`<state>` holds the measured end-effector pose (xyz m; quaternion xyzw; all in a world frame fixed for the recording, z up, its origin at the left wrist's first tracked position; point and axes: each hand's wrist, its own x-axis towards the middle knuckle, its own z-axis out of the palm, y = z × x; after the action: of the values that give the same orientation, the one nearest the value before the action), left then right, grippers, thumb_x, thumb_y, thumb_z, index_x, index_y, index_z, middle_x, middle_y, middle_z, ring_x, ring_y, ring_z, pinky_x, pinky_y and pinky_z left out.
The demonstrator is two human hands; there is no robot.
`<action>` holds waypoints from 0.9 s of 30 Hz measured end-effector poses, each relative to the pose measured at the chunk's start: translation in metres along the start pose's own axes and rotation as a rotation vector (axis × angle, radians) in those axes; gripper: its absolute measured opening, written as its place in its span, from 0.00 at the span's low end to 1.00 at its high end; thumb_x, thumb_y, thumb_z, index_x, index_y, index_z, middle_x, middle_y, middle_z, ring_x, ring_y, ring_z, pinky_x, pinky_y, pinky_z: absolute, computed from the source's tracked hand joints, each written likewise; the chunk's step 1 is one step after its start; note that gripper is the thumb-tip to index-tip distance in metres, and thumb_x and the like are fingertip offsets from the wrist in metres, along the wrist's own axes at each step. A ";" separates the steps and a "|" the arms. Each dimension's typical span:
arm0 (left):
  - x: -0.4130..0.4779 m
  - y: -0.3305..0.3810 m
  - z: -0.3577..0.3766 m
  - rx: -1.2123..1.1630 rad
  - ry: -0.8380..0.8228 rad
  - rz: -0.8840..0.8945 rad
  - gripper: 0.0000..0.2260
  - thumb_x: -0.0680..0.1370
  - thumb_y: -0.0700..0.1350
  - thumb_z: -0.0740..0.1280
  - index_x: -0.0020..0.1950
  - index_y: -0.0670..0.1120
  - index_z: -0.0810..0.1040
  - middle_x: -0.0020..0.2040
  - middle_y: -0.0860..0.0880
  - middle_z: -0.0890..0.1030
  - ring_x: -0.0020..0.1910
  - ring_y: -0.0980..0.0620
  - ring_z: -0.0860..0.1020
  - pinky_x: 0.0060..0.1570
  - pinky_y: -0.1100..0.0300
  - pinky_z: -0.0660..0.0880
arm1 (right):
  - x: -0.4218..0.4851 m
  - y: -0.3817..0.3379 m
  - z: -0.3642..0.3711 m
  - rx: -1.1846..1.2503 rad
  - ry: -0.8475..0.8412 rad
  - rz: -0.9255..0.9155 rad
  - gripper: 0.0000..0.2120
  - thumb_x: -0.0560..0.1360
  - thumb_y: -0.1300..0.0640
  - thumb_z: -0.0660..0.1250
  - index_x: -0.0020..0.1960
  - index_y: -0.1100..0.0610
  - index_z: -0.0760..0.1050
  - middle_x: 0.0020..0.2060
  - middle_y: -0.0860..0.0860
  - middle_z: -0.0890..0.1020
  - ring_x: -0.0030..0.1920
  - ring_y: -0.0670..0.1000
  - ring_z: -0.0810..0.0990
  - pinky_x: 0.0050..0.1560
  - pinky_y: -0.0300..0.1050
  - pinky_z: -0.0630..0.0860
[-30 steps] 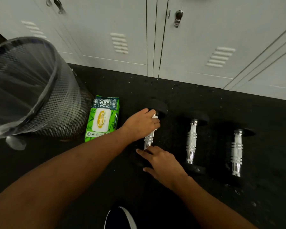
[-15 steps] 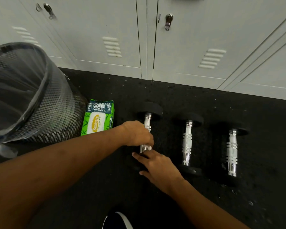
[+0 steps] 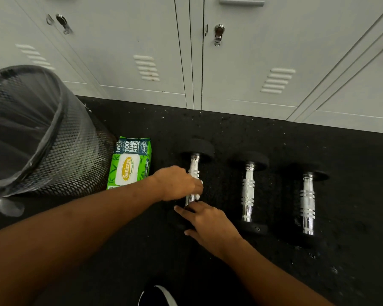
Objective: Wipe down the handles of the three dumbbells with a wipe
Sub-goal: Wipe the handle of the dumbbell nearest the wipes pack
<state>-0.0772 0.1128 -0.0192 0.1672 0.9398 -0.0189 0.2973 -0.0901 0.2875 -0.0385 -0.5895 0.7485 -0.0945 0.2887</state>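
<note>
Left grip [image 3: 179, 184] is curled round the wipe [image 3: 198, 196] on the left dumbbell [image 3: 195, 167] handle, right hand [image 3: 208, 221] resting flat on its near end, so looks like number one of three, with the middle dumbbell [image 3: 248, 191] and right dumbbell [image 3: 307, 202] on the floor [image 3: 352, 173] yet to go.

The green pack of wipes [image 3: 129, 164] reads "Sanicare" on a yellow oval on its white flap; small script beside it is too fine to read; its dark top band shows "FAVOR", "100", "BAMB", "FIBER".
</note>
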 end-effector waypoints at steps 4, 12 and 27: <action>-0.009 0.014 0.007 -0.024 -0.058 0.020 0.17 0.80 0.45 0.59 0.70 0.52 0.68 0.60 0.47 0.80 0.50 0.41 0.81 0.49 0.49 0.75 | -0.001 0.001 0.001 0.024 0.008 -0.004 0.32 0.76 0.51 0.67 0.76 0.46 0.57 0.72 0.51 0.65 0.70 0.53 0.65 0.63 0.53 0.72; 0.003 -0.001 -0.002 0.060 -0.003 0.020 0.13 0.81 0.47 0.60 0.65 0.55 0.71 0.60 0.50 0.80 0.48 0.45 0.82 0.43 0.53 0.72 | 0.000 -0.001 -0.003 -0.028 -0.020 0.001 0.32 0.78 0.50 0.65 0.77 0.47 0.55 0.72 0.53 0.64 0.70 0.54 0.65 0.64 0.52 0.71; 0.008 0.002 0.010 -0.107 0.029 -0.119 0.11 0.79 0.47 0.61 0.62 0.54 0.73 0.61 0.50 0.79 0.49 0.43 0.81 0.44 0.52 0.74 | 0.002 0.000 -0.002 -0.047 -0.034 -0.009 0.32 0.77 0.49 0.65 0.77 0.47 0.55 0.71 0.52 0.66 0.69 0.53 0.66 0.62 0.51 0.72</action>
<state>-0.0770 0.1160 -0.0323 0.0953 0.9519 0.0164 0.2907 -0.0915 0.2856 -0.0379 -0.6011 0.7426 -0.0682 0.2873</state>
